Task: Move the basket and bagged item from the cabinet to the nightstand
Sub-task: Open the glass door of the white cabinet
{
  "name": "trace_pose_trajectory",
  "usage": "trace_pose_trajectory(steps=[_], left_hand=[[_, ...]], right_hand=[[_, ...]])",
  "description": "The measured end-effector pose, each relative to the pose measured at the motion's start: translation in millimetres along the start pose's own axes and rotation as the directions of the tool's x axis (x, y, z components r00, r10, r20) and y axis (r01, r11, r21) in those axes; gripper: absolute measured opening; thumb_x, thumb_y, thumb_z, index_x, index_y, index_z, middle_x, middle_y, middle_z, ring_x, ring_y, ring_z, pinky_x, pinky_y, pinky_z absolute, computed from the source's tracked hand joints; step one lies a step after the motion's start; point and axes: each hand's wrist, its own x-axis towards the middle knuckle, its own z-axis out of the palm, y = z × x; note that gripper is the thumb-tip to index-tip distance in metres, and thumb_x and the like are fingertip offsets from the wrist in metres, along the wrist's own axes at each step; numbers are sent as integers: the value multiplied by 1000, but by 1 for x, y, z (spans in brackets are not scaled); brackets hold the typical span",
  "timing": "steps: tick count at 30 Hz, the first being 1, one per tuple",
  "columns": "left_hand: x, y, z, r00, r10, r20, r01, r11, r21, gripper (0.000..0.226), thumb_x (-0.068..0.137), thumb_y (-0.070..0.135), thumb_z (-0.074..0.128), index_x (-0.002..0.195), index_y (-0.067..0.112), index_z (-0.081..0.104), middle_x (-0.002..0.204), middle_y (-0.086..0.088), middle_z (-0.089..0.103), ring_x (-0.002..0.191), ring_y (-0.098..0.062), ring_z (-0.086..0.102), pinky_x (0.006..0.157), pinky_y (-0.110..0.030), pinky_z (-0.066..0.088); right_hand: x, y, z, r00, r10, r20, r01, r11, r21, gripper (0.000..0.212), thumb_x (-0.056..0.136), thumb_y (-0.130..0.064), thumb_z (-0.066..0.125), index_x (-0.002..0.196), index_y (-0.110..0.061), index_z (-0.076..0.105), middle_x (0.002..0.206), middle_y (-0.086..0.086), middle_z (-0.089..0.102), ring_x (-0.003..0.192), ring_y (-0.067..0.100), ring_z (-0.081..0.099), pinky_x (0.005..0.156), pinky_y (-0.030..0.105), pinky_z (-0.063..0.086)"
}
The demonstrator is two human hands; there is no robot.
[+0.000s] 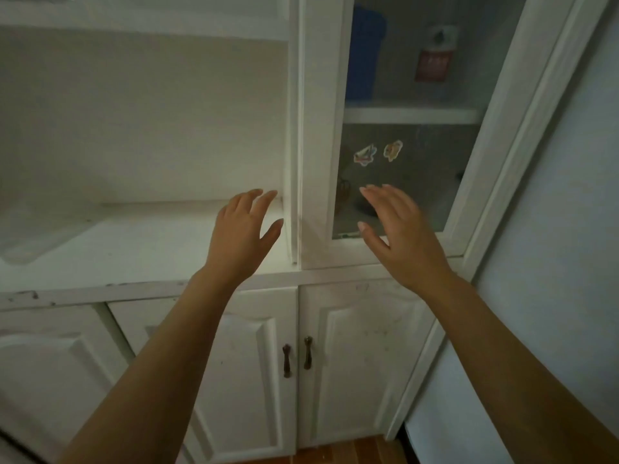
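A white cabinet fills the view. My left hand is raised with fingers spread, over the right end of the open shelf. My right hand is also spread and empty, in front of the lower part of the glass door. Behind that glass, near my right fingertips, a brownish object shows dimly; I cannot tell what it is. A clear plastic bag lies at the far left of the open shelf. The nightstand is out of sight.
Behind the glass on the upper shelf stand a blue container and a red-and-white packet. Two stickers are on the glass. Below are closed doors with two dark handles. A pale wall is on the right.
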Motion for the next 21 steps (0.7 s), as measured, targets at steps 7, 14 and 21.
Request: trace_pose_trajectory(steps=[7, 14, 21], left_hand=[[46, -5, -21, 996, 28, -88, -27, 1000, 12, 46, 91, 32, 48, 133, 14, 38, 135, -16, 46, 125, -32, 38, 103, -47, 32], [60, -13, -20, 994, 40, -106, -42, 999, -14, 49, 91, 31, 48, 135, 13, 34, 134, -17, 47, 124, -32, 40, 102, -47, 34], [63, -30, 2, 1000, -14, 7, 15, 996, -83, 57, 92, 33, 45, 141, 17, 21, 138, -15, 42, 125, -30, 39, 101, -45, 34]], right_hand=[[42, -8, -29, 993, -71, -97, 68, 997, -28, 59, 89, -44, 26, 136, -10, 38, 142, 10, 42, 134, 27, 31, 111, 47, 26], [60, -5, -32, 992, -65, -105, 61, 997, -45, 53, 91, -37, 35, 137, -11, 37, 143, 9, 41, 136, 25, 29, 112, 40, 22], [81, 8, -27, 997, -67, -37, 64, 995, -78, 55, 90, -35, 35, 140, -11, 31, 146, 10, 36, 136, 25, 27, 111, 40, 23]])
